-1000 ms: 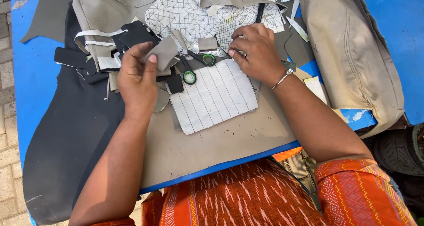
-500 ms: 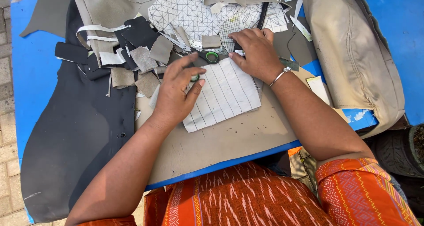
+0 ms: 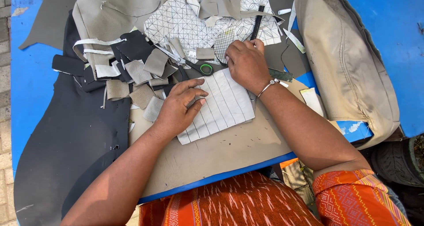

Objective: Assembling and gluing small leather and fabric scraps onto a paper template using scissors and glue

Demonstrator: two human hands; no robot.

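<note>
Left hand [image 3: 179, 109]: moved down from the scrap pile onto the white lined panel [image 3: 221, 106], grip loosely curled, apparently empty. Right hand [image 3: 245, 65]: unchanged (grip closed at the panel's far edge, contents hidden).

I'm looking down at what reads as an upholstery or leather-cutting workshop: a blue table [image 3: 31, 84] piled with grey offcuts [image 3: 141, 82], a big black sheet [image 3: 70, 146], patterned white fabric [image 3: 176, 20], green-handled scissors [image 3: 194, 65] and a stitched beige cover [image 3: 349, 71].
</note>
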